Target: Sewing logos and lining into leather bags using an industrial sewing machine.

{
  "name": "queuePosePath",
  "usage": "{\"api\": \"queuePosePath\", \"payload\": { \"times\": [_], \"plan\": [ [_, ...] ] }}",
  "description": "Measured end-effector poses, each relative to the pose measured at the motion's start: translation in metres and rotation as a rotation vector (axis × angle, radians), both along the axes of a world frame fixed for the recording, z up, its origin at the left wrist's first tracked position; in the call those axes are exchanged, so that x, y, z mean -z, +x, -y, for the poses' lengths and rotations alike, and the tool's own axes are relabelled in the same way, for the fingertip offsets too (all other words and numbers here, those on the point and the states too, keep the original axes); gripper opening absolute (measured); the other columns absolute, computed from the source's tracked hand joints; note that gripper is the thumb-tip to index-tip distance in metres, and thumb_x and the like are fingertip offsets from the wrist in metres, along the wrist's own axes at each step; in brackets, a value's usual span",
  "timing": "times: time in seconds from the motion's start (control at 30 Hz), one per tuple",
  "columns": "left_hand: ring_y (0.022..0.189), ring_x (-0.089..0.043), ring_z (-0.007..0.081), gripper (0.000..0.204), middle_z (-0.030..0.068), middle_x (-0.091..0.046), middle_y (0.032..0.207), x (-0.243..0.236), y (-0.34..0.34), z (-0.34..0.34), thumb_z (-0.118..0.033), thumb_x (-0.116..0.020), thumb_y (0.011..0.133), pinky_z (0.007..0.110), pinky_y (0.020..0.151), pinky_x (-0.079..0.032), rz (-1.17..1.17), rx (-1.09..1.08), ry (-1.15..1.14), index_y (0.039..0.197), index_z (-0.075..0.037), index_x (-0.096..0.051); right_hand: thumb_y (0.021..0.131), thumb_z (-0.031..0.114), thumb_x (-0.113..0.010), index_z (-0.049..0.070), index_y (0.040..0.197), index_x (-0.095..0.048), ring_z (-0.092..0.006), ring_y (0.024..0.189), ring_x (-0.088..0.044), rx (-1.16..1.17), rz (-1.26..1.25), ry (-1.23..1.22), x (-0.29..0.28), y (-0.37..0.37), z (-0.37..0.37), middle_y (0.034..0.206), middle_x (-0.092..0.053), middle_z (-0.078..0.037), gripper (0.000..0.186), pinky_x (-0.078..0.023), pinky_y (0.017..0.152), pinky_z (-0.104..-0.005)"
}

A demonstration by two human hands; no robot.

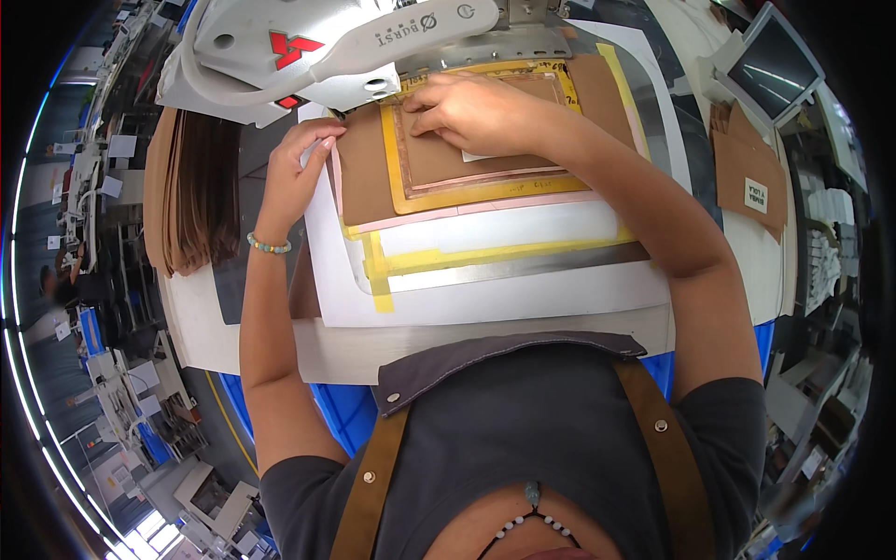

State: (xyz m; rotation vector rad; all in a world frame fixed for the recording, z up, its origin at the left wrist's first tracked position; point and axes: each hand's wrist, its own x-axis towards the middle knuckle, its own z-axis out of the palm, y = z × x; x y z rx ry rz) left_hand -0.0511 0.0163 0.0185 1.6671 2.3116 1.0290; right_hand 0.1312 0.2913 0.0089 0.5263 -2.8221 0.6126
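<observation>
A flat brown sheet (pixel 362 182) lies under a yellow-edged rectangular frame (pixel 397 187), at the front of a white industrial sewing machine (pixel 336 56). My right hand (pixel 471 112) rests palm down inside the frame, its fingers bent but apart on the brown surface. Partly under that hand shows a small white label (pixel 476 158). At the brown sheet's far left corner, my left hand (pixel 301 163) has thumb and forefinger close together against the edge; whether they pinch anything is unclear. Pink strips and yellow tape (pixel 381 280) border the work on a pale template (pixel 485 233).
A stack of brown pieces (pixel 173 205) stands left of the machine. On the right are more brown pieces (pixel 742 173) with a white label, below a tilted screen (pixel 777 70). White paper (pixel 345 303) lies under the template. Blue bins (pixel 343 415) show below the table's near edge.
</observation>
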Motion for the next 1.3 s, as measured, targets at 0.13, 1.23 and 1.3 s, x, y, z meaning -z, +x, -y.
{"api": "queuePosePath", "payload": {
  "times": [0.13, 1.23, 1.3],
  "plan": [
    [0.120, -0.071, 0.0273, 0.021, 0.0143, -0.076, 0.127, -0.007, 0.025, 0.002, -0.010, -0.062, 0.107, 0.037, 0.107, -0.051, -0.054, -0.051, -0.020, 0.118, 0.002, -0.075, 0.098, 0.006, -0.066, 0.006, 0.118, -0.080, -0.0280, 0.125, -0.064, 0.000, 0.142, 0.015, -0.022, 0.017, -0.007, 0.133, -0.073, -0.008, 0.025, -0.053, 0.107, -0.0427],
    [0.151, -0.046, 0.0390, 0.054, 0.0083, -0.052, 0.166, 0.016, 0.094, -0.060, -0.033, -0.065, 0.106, 0.050, 0.120, -0.041, -0.568, 0.212, -0.220, 0.154, -0.010, -0.058, 0.089, 0.003, -0.065, 0.000, 0.130, -0.071, -0.0262, 0.113, -0.067, 0.351, -0.103, 0.530, -0.022, 0.112, -0.040, 0.131, -0.072, -0.013, 0.041, -0.053, 0.090, -0.0390],
    [0.148, -0.048, 0.0393, 0.054, 0.0085, -0.053, 0.165, 0.014, 0.096, -0.060, -0.034, -0.066, 0.105, 0.050, 0.119, -0.042, -0.551, 0.217, -0.231, 0.153, -0.009, -0.059, 0.091, 0.004, -0.064, 0.001, 0.129, -0.070, -0.0272, 0.113, -0.067, 0.361, -0.041, 0.479, -0.025, 0.111, -0.041, 0.126, -0.073, -0.011, 0.039, -0.053, 0.091, -0.0402]
  ]
}}
